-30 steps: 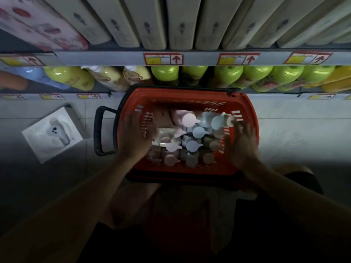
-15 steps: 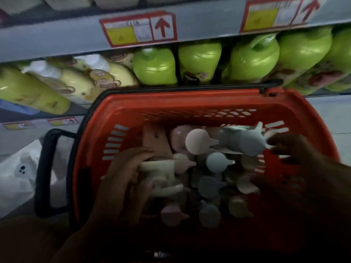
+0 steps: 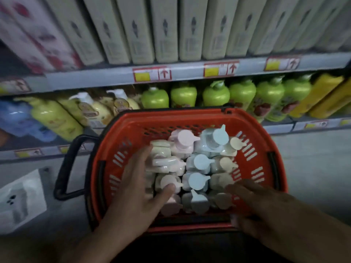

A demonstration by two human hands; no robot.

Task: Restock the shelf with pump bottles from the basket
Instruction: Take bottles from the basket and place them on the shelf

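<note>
A red basket (image 3: 190, 120) stands on the floor below the shelves, packed with several upright pump bottles (image 3: 197, 162) with pink, blue and cream tops. My left hand (image 3: 138, 190) lies over the left side of the bottles, fingers fairly straight, thumb touching a pink pump top (image 3: 167, 182). Over the basket's near right corner hovers my right hand (image 3: 266, 207), its fingers stretched toward the cream bottles (image 3: 221, 180), gripping nothing that I can see.
The lower shelf (image 3: 190, 76) holds green bottles (image 3: 183, 93), yellow bottles (image 3: 51, 118) on the left and yellow ones far right. Tall cream boxes (image 3: 165, 29) fill the shelf above. A white bag (image 3: 20, 202) lies on the floor at left. The basket's black handle (image 3: 64, 166) sticks out leftward.
The camera has pulled back and up, showing the upper shelf again. My left hand slid down over the left bottles and its thumb moved onto a pink top; my right hand dropped to the near right corner.
</note>
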